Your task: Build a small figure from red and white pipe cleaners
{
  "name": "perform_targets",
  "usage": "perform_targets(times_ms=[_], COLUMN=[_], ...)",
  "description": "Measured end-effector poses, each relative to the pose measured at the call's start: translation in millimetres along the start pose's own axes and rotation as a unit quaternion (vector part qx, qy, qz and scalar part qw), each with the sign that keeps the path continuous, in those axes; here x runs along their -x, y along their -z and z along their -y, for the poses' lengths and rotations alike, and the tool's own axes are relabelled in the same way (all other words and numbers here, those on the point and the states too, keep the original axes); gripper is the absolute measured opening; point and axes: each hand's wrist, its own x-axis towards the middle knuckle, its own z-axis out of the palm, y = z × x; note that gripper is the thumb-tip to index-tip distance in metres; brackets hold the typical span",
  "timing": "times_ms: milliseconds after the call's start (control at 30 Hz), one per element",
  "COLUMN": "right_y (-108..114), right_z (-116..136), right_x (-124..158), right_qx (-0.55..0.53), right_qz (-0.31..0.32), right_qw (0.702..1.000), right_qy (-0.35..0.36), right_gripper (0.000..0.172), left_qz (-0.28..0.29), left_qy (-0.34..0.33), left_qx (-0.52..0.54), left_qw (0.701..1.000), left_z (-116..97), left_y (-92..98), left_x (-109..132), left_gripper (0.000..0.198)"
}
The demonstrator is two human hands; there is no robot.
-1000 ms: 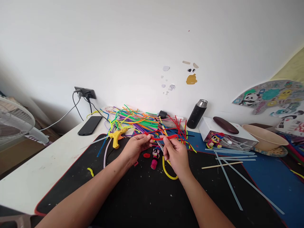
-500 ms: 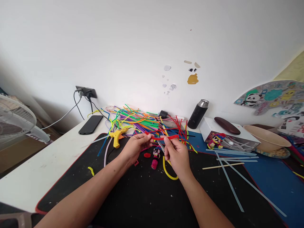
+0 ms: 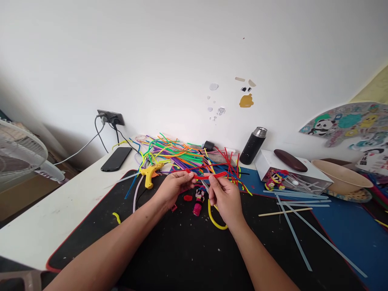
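Note:
A red pipe cleaner (image 3: 206, 176) is stretched between both hands above the black mat (image 3: 169, 250). My left hand (image 3: 172, 188) pinches its left end, fingers closed. My right hand (image 3: 224, 198) pinches it near the middle, fingers closed, with the right end sticking out past the thumb. Just below the hands lie a small pink and black doll figure (image 3: 198, 201), a red blob (image 3: 188, 198) and a curved yellow pipe cleaner (image 3: 214, 218). A yellow glue gun (image 3: 149, 174) rests to the left of my left hand.
A heap of coloured pipe cleaners (image 3: 178, 155) fills the back of the desk. A black phone (image 3: 116, 159), a black flask (image 3: 253, 145), a white box (image 3: 291, 171), a wooden bowl (image 3: 341, 176), clear glue sticks (image 3: 298, 236) and a fan (image 3: 21, 155) surround the mat.
The hands and the red pipe cleaner stay almost where they were. Only the camera view has shifted slightly.

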Motion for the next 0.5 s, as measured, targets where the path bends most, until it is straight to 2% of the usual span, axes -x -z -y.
perform_targets(times_ms=[233, 500], right_y=[2.5, 6.8], right_z=[-2.7, -6.0], right_x=[1.6, -1.1], right_qx=[0.093, 0.234], right_qz=[-0.018, 0.025], right_qw=[0.995, 0.97], right_qy=[0.037, 0.068], right_gripper=[0.046, 0.044], left_qz=[-0.014, -0.003], left_qy=[-0.08, -0.145], left_qx=[-0.082, -0.227], left_qw=[0.993, 0.963], left_z=[-0.4, -11.4], left_y=[-1.8, -6.2], left_x=[1.1, 11.0], left_gripper=[0.037, 0.036])
